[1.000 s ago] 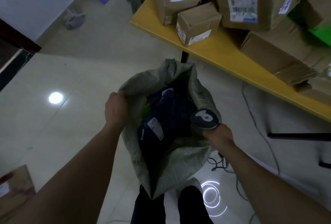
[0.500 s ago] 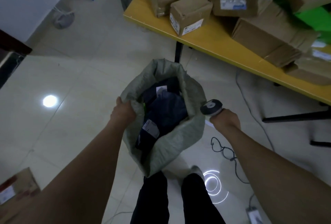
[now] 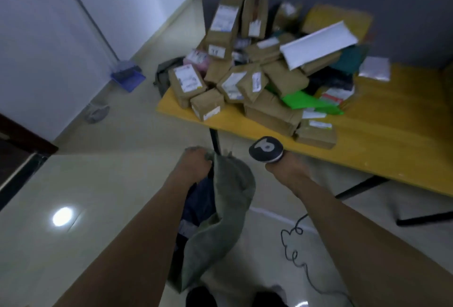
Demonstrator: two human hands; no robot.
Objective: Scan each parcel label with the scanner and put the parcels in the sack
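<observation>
**A:** Your left hand (image 3: 196, 162) has its fingers curled tight round the rim of the grey-green woven sack (image 3: 231, 184). You hold the sack up in front of your legs, near and left of the yellow table (image 3: 367, 140).

**B:** Your right hand (image 3: 288, 170) grips the handle of the black round-headed scanner (image 3: 266, 149), just right of the sack's mouth. Your fingers are mostly hidden beneath it.

**A:** Dark blue parcels (image 3: 198, 200) already lie inside, so I judge you are between parcels and ready for another.

**B:** The heap of brown cardboard parcels (image 3: 245, 78) sits on the table's left end. The small brown box (image 3: 208, 107) at its near edge looks easiest to take.

**A:** Both your hands are busy, though. You will probably need to let go of the sack to lift the box, then turn its label towards the scanner.
</observation>
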